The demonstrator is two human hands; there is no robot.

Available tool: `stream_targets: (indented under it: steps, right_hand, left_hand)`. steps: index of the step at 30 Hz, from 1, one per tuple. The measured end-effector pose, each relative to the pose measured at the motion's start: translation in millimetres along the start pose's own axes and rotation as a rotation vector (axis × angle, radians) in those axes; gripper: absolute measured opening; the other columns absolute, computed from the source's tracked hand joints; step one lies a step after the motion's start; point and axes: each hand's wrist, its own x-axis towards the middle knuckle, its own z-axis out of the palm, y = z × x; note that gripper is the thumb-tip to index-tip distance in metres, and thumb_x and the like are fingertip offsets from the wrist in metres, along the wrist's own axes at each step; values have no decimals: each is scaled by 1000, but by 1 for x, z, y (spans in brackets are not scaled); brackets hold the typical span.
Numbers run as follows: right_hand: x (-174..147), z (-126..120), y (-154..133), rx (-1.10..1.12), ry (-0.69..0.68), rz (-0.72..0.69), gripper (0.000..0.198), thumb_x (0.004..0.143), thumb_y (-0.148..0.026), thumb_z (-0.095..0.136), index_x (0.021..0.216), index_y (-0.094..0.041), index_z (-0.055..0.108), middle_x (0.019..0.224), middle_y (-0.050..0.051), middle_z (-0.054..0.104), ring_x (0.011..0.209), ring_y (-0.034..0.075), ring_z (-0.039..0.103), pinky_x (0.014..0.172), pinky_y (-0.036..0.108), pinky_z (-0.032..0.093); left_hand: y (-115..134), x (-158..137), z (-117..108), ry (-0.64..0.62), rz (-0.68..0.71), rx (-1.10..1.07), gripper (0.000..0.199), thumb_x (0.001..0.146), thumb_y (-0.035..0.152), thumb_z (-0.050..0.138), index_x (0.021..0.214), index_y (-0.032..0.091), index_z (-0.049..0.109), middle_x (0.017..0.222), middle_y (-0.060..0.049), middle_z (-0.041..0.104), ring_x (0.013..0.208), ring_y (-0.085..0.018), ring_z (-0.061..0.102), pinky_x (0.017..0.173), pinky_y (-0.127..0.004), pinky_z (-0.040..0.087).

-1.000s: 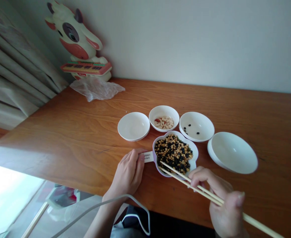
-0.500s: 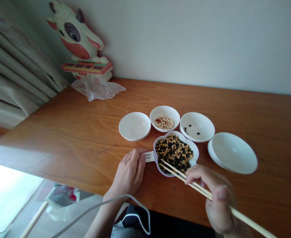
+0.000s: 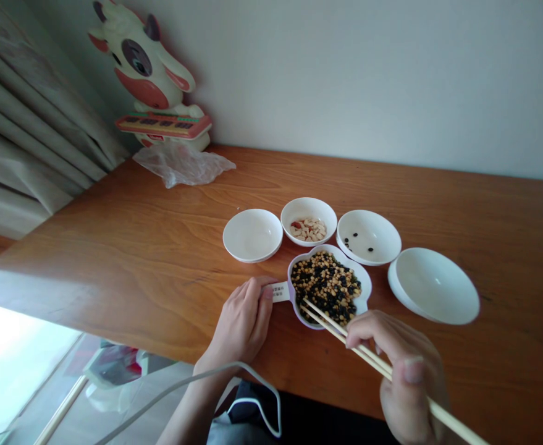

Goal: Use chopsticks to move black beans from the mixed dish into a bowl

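Head view: the scalloped dish (image 3: 362, 298) of mixed beans (image 3: 324, 281) sits near the table's (image 3: 160, 247) front edge. Left-hand (image 3: 243, 321) fingers pinch its handle (image 3: 280, 292); right-hand (image 3: 412, 371) fingers pinch chopsticks (image 3: 385, 369), tips slightly parted at its near side. Wood separates it from the rightmost bowl (image 3: 438, 287).

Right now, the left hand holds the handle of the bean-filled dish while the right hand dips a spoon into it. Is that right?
The utensil is wrong: the head view shows the right hand dipping chopsticks into the bean-filled dish, while the left hand holds its handle.
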Motion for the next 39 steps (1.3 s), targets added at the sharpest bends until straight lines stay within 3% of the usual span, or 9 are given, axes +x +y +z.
stream_targets:
  steps: [6,16,24,28,32,35,37,39]
  right_hand:
    - [4,2,-10,-35,0,33,61,103,-59,16,77,-22,56,63,2,55,56,15,49,55,31,32]
    - [5,3,-10,-34,-10,10,53,105,-50,20,80,-22,57,66,2,56,59,15,50,57,32,33]
    - [1,0,-7,43,68,13,62,103,-58,16,78,-23,60,71,5,63,61,18,55,55,33,36]
    - [5,-25,-2,69,146,64,74,99,-68,9,73,-27,64,72,6,65,72,24,61,60,37,39]
    - [39,-74,3,-14,319,86,81,98,-69,5,67,-27,67,75,9,68,80,28,64,64,42,41]
    - [78,-111,0,-25,304,-21,76,99,-71,18,63,-24,66,64,9,65,68,23,63,67,44,42]
    - [101,-129,-6,-63,310,-28,76,104,-62,16,64,-21,66,62,7,64,66,19,63,66,44,40]
    - [119,-139,-12,-113,153,-10,80,103,-63,11,64,-20,66,58,5,63,58,14,59,61,41,38]
  left_hand:
    - [0,-1,1,12,-7,-2,25,106,33,36,116,25,57,110,-8,71,99,-24,67,90,-38,50]
    - [1,-1,0,6,-3,-18,24,106,32,36,116,24,57,110,-8,70,98,-24,66,91,-38,50]
    - [2,-1,0,8,5,-22,26,106,33,36,118,24,57,112,-9,70,102,-25,67,92,-39,51]
    - [1,-1,-2,-2,8,-35,23,106,31,37,118,24,56,112,-9,70,102,-24,67,94,-39,51]
    - [1,-1,-2,5,19,-24,23,105,31,38,120,24,56,114,-10,69,103,-24,67,94,-39,51]
    - [1,-1,-1,21,15,-19,23,105,31,39,119,24,56,114,-9,70,104,-24,67,94,-38,51]
    - [2,-1,-1,25,4,-33,22,105,31,40,119,25,56,114,-9,70,105,-24,67,95,-37,51]
    - [3,-1,-1,26,-5,-43,22,105,31,40,119,25,56,115,-9,70,106,-24,67,96,-37,51]
